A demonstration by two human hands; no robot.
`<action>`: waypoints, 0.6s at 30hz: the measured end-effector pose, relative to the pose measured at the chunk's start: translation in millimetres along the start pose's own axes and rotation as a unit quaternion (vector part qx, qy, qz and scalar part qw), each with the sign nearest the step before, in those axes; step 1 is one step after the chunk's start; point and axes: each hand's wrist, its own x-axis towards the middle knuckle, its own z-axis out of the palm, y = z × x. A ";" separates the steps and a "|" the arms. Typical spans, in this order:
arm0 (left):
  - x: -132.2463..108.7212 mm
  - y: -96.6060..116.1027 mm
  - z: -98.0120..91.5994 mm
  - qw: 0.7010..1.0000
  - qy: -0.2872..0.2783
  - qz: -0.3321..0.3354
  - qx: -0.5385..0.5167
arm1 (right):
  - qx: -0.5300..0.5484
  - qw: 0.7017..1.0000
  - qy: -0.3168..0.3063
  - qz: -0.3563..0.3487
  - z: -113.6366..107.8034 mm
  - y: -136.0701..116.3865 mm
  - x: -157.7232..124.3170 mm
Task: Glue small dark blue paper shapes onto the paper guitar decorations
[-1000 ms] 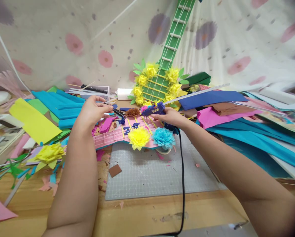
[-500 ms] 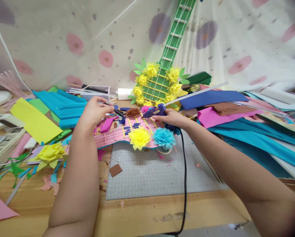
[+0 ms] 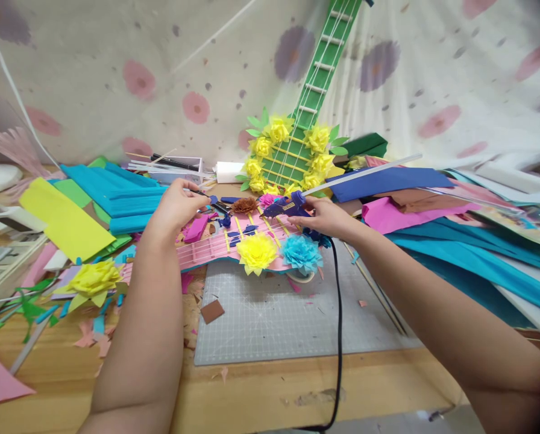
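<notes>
Pink paper guitar (image 3: 197,253), white-stringed, one — lying flat, its near edge over the grey mat (image 3: 270,328); the landmark for this entry. On its near edge: a yellow flower (image 3: 256,253) and, just right of it, a light-blue flower (image 3: 301,253). At its far side: a brown flower (image 3: 245,206) and a small pink flower (image 3: 269,199). Right hand (image 3: 322,216): above the guitar's right part, wrapped around a blue glue gun (image 3: 288,207), nozzle to the left, a long clear glue stick (image 3: 364,173) jutting from its back. Left hand (image 3: 182,205): beyond the guitar's neck, fingertips drawn together; whether anything is pinched there cannot be told. Black cord (image 3: 337,307): running from the guitar's right end across the mat toward the person. Green guitar (image 3: 328,54), yellow-flowered: upright behind the pink one. Brown square (image 3: 213,311): in front of the guitar's neck. Hazards, as judged: a hot nozzle so close above might drip onto strings or petals if the gun dips; the cord, if snagged by the right forearm, could jerk the gun — and the protruding stick could knock the green guitar's flowers if the wrist swings.
</notes>
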 end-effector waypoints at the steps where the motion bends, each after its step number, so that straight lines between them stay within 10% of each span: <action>1: 1.0 -1.4 -0.2 1.000 0.000 0.003 0.006 | -0.056 0.998 0.028 0.002 -4.2 -2.0 -7.7; 4: 3.7 -6.0 -0.9 1.000 -0.011 0.020 0.021 | -0.175 0.983 0.058 0.024 -19.0 -16.9 -34.8; 8: 4.4 -11.3 0.0 0.988 -0.062 0.107 0.095 | -0.056 0.998 0.004 -0.022 -27.2 -53.9 -44.7; 13: -0.6 -11.1 5.8 0.949 -0.123 0.177 0.231 | 0.153 0.979 0.006 -0.136 -3.7 -102.0 7.4; 18: -2.3 -8.9 7.4 0.931 -0.125 0.177 0.294 | 0.111 0.981 -0.106 -0.117 15.8 -130.5 51.5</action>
